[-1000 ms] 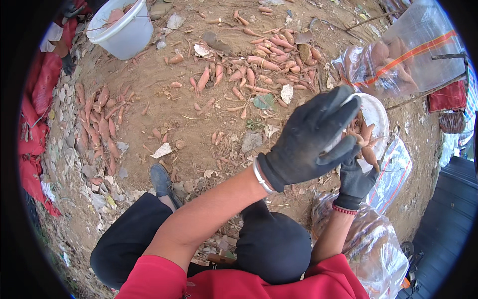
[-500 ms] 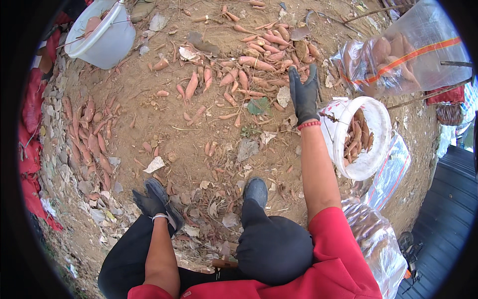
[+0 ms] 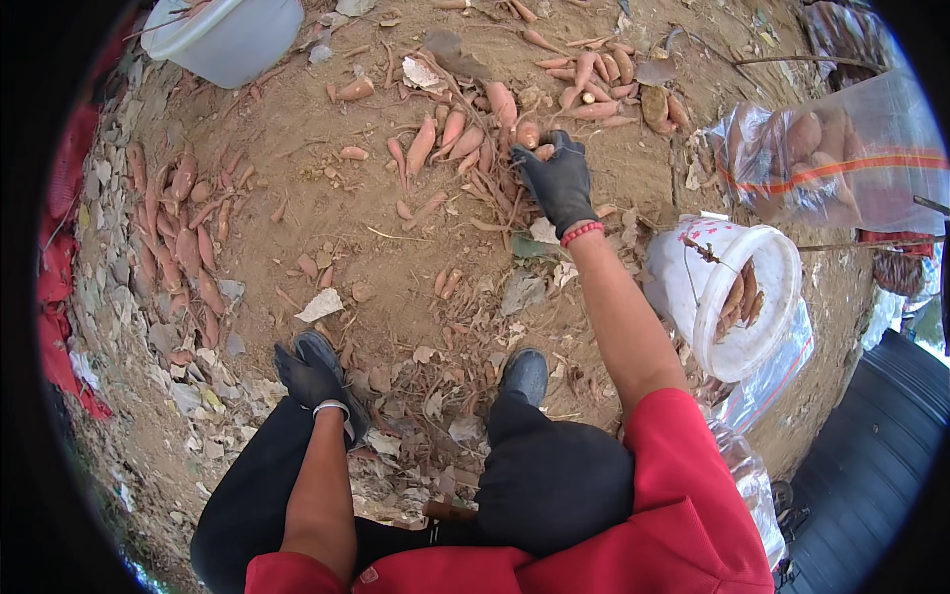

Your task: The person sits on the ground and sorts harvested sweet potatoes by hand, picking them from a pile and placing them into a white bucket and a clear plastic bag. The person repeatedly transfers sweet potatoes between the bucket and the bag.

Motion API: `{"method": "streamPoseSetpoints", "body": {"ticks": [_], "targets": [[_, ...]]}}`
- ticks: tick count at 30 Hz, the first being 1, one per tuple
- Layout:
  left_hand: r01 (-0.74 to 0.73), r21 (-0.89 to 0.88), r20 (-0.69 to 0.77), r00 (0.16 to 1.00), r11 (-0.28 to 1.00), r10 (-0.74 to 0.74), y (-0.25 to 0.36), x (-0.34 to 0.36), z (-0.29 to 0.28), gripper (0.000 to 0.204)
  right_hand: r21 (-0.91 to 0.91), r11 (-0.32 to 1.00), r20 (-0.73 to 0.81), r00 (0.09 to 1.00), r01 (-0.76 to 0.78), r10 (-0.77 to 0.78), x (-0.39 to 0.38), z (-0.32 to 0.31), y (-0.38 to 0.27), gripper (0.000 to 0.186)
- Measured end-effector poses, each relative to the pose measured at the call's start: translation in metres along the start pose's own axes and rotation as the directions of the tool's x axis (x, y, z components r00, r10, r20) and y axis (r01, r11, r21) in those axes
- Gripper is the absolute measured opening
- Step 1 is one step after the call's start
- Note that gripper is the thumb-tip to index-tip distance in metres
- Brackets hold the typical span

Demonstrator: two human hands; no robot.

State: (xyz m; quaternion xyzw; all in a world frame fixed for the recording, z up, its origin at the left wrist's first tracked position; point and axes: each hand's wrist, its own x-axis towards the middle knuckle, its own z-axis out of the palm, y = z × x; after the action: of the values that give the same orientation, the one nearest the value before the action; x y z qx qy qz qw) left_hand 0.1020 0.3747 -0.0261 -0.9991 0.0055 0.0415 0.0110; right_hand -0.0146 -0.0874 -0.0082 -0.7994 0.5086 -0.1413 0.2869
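My right hand, in a dark glove with a red bead bracelet at the wrist, reaches into a spread of sweet potatoes on the dirt. Its fingers curl over a sweet potato at the edge of that heap; its grip is partly hidden. Just beyond lies a smaller cluster of sweet potatoes. My left hand, also gloved, hangs by my left boot with fingers apart and holds nothing. Farther left is another pile of sweet potatoes.
A white bucket with some sweet potatoes lies tipped at my right. Behind it sits a clear plastic bag of large sweet potatoes. Another white bucket stands far left. Red sacks line the left edge. Dry leaves litter the soil.
My right hand has swept left and its fingers have curled. Sweet potatoes by it are bunched to the left, baring soil where some lay. The left hand stays near the boot.
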Motion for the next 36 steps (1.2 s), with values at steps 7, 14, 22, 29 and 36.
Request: {"method": "streamPoseSetpoints", "body": {"ticks": [7,14,22,29,36], "targets": [[0.021,-0.002,-0.017,1.000,1.000,-0.021,0.006,0.004,0.003,0.057,0.802,0.384,0.513,0.857,-0.458,-0.049,-0.053,-0.034,-0.048,0.009],[-0.006,-0.060,-0.002,1.000,0.998,0.006,0.002,0.006,0.012,0.059,0.921,-0.236,0.269,0.944,-0.311,-0.193,-0.094,-0.116,-0.025,0.035],[0.008,-0.038,0.017,1.000,0.999,-0.007,0.008,0.006,0.007,0.060,0.583,0.697,-0.401,0.894,0.417,-0.200,-0.152,-0.352,-0.002,0.039],[0.005,-0.032,0.018,1.000,0.999,-0.005,0.000,0.010,0.016,0.059,-0.293,0.956,-0.414,0.902,-0.002,-0.125,-0.151,-0.379,0.050,0.039],[0.053,-0.024,-0.003,0.999,0.998,-0.053,0.004,0.010,0.005,0.060,-0.358,0.838,0.082,0.908,0.412,-0.411,-0.115,-0.174,-0.003,0.038]]}}
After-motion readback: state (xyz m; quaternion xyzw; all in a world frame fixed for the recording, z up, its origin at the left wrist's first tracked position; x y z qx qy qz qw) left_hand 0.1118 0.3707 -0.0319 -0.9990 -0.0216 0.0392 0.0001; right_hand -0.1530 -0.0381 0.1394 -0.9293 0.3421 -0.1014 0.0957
